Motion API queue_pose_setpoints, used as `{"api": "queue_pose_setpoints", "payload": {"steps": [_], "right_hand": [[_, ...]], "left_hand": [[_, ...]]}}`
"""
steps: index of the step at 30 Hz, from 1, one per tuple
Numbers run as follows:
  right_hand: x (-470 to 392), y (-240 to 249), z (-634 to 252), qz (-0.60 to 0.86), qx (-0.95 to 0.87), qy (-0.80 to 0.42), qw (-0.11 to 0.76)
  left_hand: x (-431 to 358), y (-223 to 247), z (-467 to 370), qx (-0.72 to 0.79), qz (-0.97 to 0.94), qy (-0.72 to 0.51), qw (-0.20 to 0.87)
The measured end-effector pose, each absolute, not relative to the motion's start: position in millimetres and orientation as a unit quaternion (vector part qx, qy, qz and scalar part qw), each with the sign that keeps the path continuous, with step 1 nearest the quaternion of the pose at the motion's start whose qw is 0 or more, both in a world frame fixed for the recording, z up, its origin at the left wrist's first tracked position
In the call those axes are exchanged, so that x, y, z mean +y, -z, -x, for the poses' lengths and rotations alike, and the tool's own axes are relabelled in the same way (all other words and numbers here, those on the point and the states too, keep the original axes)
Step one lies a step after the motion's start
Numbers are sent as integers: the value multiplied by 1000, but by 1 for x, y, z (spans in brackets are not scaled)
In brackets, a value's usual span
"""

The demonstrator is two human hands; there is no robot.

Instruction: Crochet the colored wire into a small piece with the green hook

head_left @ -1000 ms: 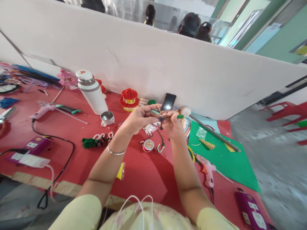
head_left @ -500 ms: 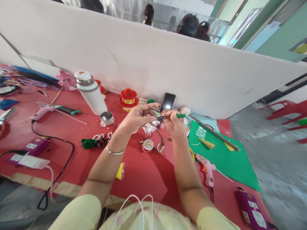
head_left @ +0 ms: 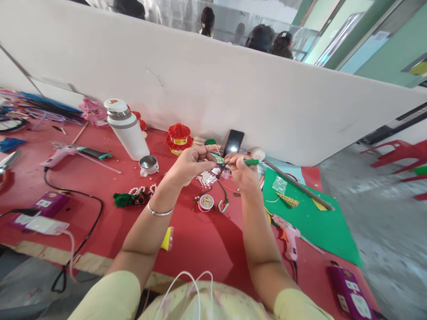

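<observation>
My right hand (head_left: 243, 171) grips a crochet hook by its green handle (head_left: 251, 162), the metal end pointing left toward my other hand. Thumb and finger of my left hand (head_left: 191, 164) are pinched together on a small dark piece of work (head_left: 221, 165). A thin yellow-orange yarn (head_left: 217, 150) runs over the raised left index finger and down to the hook's tip. The fingertips of both hands nearly meet, and the stitches there are too small to make out. Below them lie a bag of white beads (head_left: 207, 178) and a red-rimmed spool (head_left: 206, 203).
A white thermos (head_left: 126, 129) and its metal cup (head_left: 148, 165) stand left. Behind my hands a phone (head_left: 234, 142), its light on, leans against the white partition (head_left: 200, 80). Pink glue guns (head_left: 289, 240) lie on either side. A green sheet (head_left: 320, 226) covers the table's right.
The hook in my right hand has shifted very slightly, its handle a little lower and further right. My left hand stays in place with the yarn over its finger.
</observation>
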State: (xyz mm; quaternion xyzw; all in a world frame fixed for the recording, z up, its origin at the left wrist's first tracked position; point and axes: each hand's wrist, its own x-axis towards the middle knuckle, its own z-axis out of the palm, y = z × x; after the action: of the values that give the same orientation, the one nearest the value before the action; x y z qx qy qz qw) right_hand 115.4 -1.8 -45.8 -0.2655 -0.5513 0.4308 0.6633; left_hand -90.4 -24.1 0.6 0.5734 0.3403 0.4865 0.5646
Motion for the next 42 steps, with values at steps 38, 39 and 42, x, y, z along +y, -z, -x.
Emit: {"api": "queue_pose_setpoints", "payload": {"steps": [38,39,42], "right_hand": [[-1,49,-117,292,-571,-413,647],[-1,49,-117,293,-569,-414,647],[-2,48,-116,293,-562,-414,654]], "left_hand": [[-26,-4,90,346,-595,-501,524],[-25,-3,90,346,-595,-500,526],[-25,-2,90,347,-595,-497,528]]}}
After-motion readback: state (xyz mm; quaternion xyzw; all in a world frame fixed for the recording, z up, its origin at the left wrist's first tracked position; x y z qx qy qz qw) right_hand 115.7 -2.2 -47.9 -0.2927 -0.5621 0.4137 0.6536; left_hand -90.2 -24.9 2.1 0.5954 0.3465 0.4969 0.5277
